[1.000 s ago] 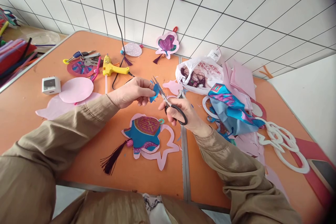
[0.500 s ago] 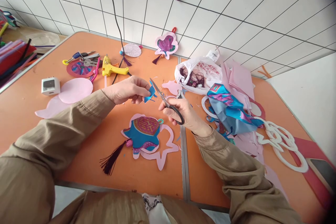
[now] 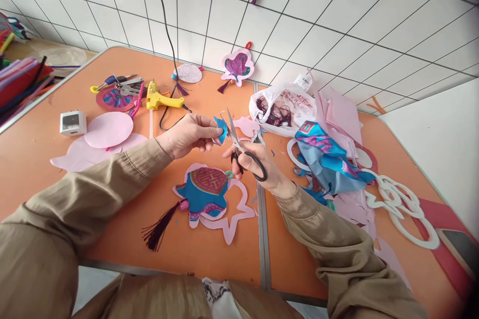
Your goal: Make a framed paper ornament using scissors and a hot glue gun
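Between the fingertips of my left hand is a small piece of blue fabric. My right hand has its fingers in the black handles of a pair of scissors; the blades stand apart and point up beside the fabric's right edge. Below my hands lies a blue, pink-edged fabric ornament with a dark tassel. It overlaps a pink cut-out outline. Behind the scissors a pink scrap lies on the orange table.
A yellow glue gun stands at the back left near keys, a white charger and pink ovals. On the right are a white plastic bag, blue patterned fabric, white rings and a phone.
Both hands have shifted slightly to the right. The scissor blades have opened wider and turned more upright, and the blue fabric has turned in my left fingers.
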Demonstrator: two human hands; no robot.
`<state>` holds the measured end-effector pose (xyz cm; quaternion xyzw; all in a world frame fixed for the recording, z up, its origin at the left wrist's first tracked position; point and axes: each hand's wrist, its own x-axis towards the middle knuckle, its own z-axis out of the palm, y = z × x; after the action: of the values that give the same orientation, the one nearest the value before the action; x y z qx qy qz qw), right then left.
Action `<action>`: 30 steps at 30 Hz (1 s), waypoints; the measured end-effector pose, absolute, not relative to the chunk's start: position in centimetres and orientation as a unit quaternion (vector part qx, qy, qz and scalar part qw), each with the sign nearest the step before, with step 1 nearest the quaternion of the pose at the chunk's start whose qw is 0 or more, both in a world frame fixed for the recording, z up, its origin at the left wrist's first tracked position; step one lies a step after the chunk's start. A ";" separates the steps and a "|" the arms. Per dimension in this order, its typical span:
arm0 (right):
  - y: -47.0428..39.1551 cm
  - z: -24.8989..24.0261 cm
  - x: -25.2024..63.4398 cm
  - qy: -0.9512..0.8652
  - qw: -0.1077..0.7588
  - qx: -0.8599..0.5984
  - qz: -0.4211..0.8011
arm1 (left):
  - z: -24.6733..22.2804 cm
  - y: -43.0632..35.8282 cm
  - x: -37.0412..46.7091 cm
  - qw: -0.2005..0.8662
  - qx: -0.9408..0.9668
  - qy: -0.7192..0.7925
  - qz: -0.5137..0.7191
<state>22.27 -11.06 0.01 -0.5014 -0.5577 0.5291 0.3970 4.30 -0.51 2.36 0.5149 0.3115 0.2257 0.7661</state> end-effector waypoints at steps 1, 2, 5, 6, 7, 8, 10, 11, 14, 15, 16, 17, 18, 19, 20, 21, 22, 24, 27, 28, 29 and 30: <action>-11.1 0.0 22.3 -0.557 0.396 -0.504 0.529 | 2.3 -0.5 4.3 0.765 0.515 0.315 0.224; -11.1 0.0 22.2 -0.556 0.396 -0.505 0.528 | 2.2 -0.4 4.3 0.764 0.515 0.317 0.223; -11.1 -0.1 22.2 -0.559 0.396 -0.508 0.522 | 1.9 -0.2 4.3 0.766 0.518 0.313 0.217; -11.0 -0.1 22.2 -0.560 0.398 -0.508 0.520 | 1.8 -0.2 4.2 0.767 0.521 0.308 0.214; -11.0 -0.2 22.2 -0.561 0.399 -0.508 0.518 | 1.7 -0.1 4.2 0.768 0.523 0.302 0.213; -11.0 -0.2 22.2 -0.562 0.400 -0.508 0.516 | 1.6 -0.1 4.2 0.769 0.525 0.297 0.212; -11.0 -0.1 22.2 -0.564 0.398 -0.511 0.511 | 1.6 0.0 4.1 0.768 0.527 0.297 0.211; -11.0 -0.1 22.1 -0.564 0.397 -0.514 0.510 | 1.7 0.0 4.1 0.766 0.527 0.301 0.211; -11.0 0.2 21.9 -0.562 0.393 -0.522 0.507 | 1.8 -0.1 4.1 0.765 0.529 0.306 0.204; -11.0 0.3 21.9 -0.562 0.393 -0.524 0.506 | 1.9 -0.1 4.1 0.765 0.529 0.306 0.203; -11.0 0.3 21.9 -0.562 0.392 -0.525 0.505 | 1.9 -0.1 4.1 0.765 0.529 0.306 0.203; -11.0 0.3 21.9 -0.562 0.392 -0.526 0.505 | 2.0 -0.2 4.2 0.765 0.527 0.308 0.204; -11.0 0.3 21.8 -0.561 0.392 -0.527 0.504 | 2.0 -0.2 4.2 0.765 0.525 0.311 0.205; -11.0 0.3 21.8 -0.561 0.392 -0.527 0.504 | 2.1 -0.2 4.2 0.765 0.524 0.313 0.206; -11.0 0.3 21.8 -0.561 0.392 -0.527 0.504 | 2.1 -0.2 4.3 0.766 0.522 0.314 0.206; -11.0 0.3 21.8 -0.561 0.392 -0.527 0.504 | 2.1 -0.2 4.3 0.766 0.520 0.316 0.206; -11.0 0.3 21.8 -0.562 0.392 -0.526 0.504 | 2.2 -0.2 4.3 0.766 0.520 0.317 0.206; -11.0 0.3 21.8 -0.564 0.392 -0.524 0.503 | 2.2 -0.2 4.3 0.766 0.519 0.319 0.205; -11.0 0.4 21.8 -0.564 0.394 -0.524 0.502 | 2.2 -0.2 4.3 0.767 0.515 0.322 0.207; -11.0 0.4 21.8 -0.562 0.395 -0.525 0.503 | 2.2 -0.1 4.3 0.767 0.514 0.324 0.208; -11.0 0.4 21.8 -0.559 0.396 -0.526 0.504 | 2.2 -0.1 4.3 0.766 0.514 0.325 0.209; -11.0 0.4 21.8 -0.556 0.396 -0.527 0.505 | 2.2 -0.1 4.3 0.765 0.514 0.327 0.210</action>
<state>21.82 -10.99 0.42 -0.5273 -0.5564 0.5053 0.3963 4.27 -0.05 2.24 0.5140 0.3267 0.2098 0.7649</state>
